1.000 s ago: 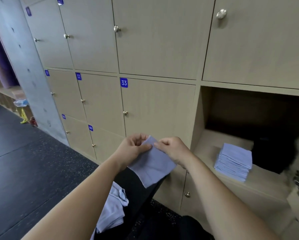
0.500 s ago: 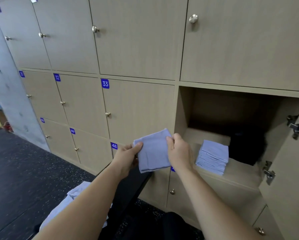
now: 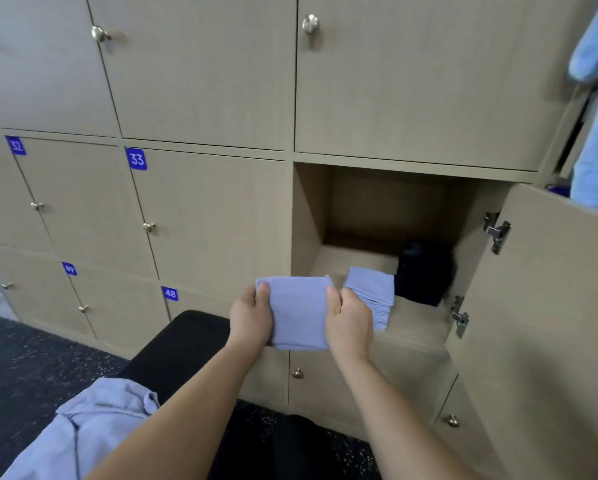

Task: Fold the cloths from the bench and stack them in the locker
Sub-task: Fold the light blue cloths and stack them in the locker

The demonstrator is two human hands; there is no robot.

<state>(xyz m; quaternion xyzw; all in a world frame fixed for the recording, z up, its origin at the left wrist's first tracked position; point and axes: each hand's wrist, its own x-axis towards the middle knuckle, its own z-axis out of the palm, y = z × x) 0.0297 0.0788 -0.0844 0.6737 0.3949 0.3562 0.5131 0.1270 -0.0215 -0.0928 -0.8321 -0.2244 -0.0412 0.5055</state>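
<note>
Finished the fold and swung the folded cloth (image 3: 297, 313) to the front edge of the open locker (image 3: 415, 329), just left of the stack (image 3: 372, 292). Held flat with left hand (image 3: 250, 318) and right hand (image 3: 349, 318), curled round its side edges, thumbs on top. Left more cloths (image 3: 93, 424) crumpled on the bench (image 3: 179, 344); stacking probably next.

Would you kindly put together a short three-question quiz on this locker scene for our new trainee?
1. True or false: the left hand and the right hand both grip the folded pale blue cloth.
2. The stack of folded blue cloths lies: A) on the black bench; B) inside the open wooden locker; C) on the dark floor.
3. What number does the blue label on the closed door left of that locker show?
Key: 1 true; 2 B; 3 33.
</note>
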